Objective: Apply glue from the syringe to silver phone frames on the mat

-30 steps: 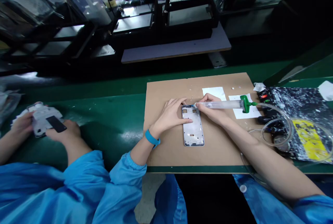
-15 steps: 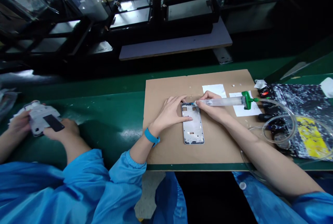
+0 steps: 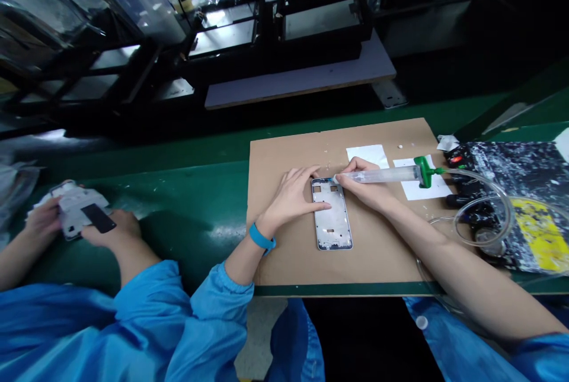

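Note:
A silver phone frame (image 3: pixel 333 216) lies flat on a brown cardboard sheet (image 3: pixel 302 257). My left hand (image 3: pixel 291 195) rests on its left edge with fingers stretched out, thumb across the frame. My right hand (image 3: pixel 367 186) is closed on a clear glue syringe (image 3: pixel 386 176) with a green cap. The syringe lies nearly level and its tip touches the frame's top right corner. A clear hose (image 3: pixel 484 204) loops from the green cap to the right.
At the left a co-worker's hands (image 3: pixel 115 228) in blue sleeves hold a grey part (image 3: pixel 80 210) over the green belt (image 3: pixel 186 204). Two white paper slips (image 3: pixel 420 189) lie on the cardboard. A speckled bag (image 3: pixel 524 204) lies at right; black racks (image 3: pixel 284 32) stand behind.
Both my hands, the syringe and the frame keep their positions; only the view shifts slightly. The co-worker's hands move the grey part a little.

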Demonstrator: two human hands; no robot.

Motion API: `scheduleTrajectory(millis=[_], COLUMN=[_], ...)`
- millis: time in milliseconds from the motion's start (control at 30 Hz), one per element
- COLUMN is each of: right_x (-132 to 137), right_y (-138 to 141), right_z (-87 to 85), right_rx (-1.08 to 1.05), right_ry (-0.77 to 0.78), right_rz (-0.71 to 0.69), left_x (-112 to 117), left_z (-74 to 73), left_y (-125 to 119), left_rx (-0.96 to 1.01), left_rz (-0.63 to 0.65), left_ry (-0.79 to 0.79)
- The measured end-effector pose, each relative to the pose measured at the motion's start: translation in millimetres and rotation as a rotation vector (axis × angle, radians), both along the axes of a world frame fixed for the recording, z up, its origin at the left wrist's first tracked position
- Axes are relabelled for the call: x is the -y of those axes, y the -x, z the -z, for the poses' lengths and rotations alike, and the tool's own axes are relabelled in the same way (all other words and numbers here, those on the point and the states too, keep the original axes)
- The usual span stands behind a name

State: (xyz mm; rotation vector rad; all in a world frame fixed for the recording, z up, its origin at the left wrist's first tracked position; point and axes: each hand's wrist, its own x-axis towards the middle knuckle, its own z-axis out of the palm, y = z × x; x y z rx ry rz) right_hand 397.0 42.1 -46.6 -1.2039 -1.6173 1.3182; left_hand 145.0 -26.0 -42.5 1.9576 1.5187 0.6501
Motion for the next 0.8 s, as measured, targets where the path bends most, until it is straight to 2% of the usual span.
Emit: scheduleTrajectory(millis=[800], right_x=[-0.6], right_y=[4.3], right_z=[-3.1], right_rx=[-0.018], right_ry=[0.031], right_rz=[-0.044], left_x=[1.8], left_z=[-8.3], left_y=[2.4], left_rx=[-0.022], left_rz=[-0.013], left_ry=[0.044])
